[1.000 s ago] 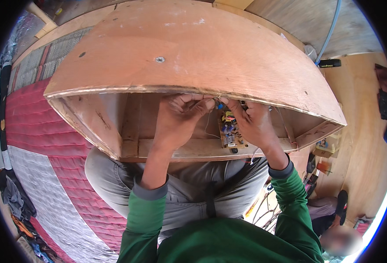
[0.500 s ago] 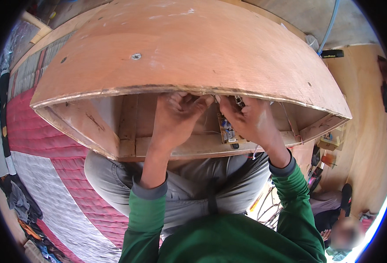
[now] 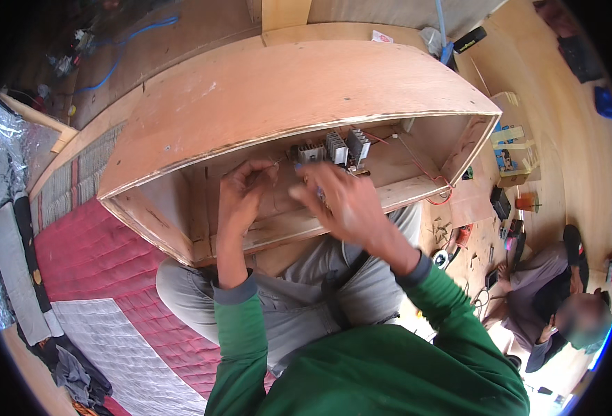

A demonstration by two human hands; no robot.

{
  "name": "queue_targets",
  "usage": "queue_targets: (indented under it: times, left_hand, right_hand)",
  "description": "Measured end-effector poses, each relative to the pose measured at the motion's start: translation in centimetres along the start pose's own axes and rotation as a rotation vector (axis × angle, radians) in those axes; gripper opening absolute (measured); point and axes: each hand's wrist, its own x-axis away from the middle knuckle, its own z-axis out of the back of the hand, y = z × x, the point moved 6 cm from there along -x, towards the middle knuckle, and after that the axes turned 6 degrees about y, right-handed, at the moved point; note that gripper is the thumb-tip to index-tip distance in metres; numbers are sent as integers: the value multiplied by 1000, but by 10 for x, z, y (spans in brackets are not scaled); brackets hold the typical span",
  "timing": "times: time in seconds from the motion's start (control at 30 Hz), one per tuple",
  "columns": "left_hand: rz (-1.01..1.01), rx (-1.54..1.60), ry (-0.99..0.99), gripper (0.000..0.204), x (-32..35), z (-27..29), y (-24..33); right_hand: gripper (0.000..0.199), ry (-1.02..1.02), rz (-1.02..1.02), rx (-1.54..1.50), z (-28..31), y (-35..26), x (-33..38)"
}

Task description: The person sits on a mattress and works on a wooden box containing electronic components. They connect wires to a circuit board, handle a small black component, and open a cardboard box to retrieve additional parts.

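An open-fronted wooden box (image 3: 271,93) rests across my lap, its opening toward me. Inside it sits a circuit board with finned metal heat sinks (image 3: 336,149), partly covered by my right hand. My left hand (image 3: 242,193) is inside the opening, left of the heat sinks, thumb and forefinger pinched on what looks like a thin wire. Just in front of the board, my right hand (image 3: 347,208) is smeared by motion; whether it holds anything is unclear. Red wires (image 3: 439,197) run from the board's right side and loop over the box's front edge.
A red and grey quilted mat (image 3: 91,243) spreads at the left. To the right are a yellowish open container (image 3: 517,156), an orange cup (image 3: 527,202), a white tape roll (image 3: 440,260) and loose cables. Another person (image 3: 545,298) sits at the lower right.
The box has tilted back and turned in view, exposing the heat sinks. My hands, close together at the upper edge before, have come apart and lower, the right one in motion.
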Motion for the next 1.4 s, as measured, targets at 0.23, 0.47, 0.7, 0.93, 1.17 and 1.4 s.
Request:
queue_targets:
  times: [0.23, 0.47, 0.7, 0.93, 1.17, 1.4]
  left_hand:
    - [-79, -330, 11, 47, 37, 23, 24]
    - [-169, -116, 30, 45, 142, 20, 117]
    - [-149, 451, -721, 38, 237, -125, 208]
    - [-367, 377, -667, 71, 275, -164, 234]
    - [-255, 87, -691, 73, 253, -113, 231]
    - [-199, 10, -285, 50, 187, -86, 170]
  right_hand:
    - [27, 93, -6, 55, 31, 2, 162]
    - [22, 270, -378, 260, 46, 52, 269]
    - [32, 589, -1016, -112, 47, 132, 350]
    - [35, 343, -1067, 186, 41, 164, 406]
    - [32, 309, -804, 349, 26, 146, 434]
    - [32, 323, -877, 392, 28, 149, 461]
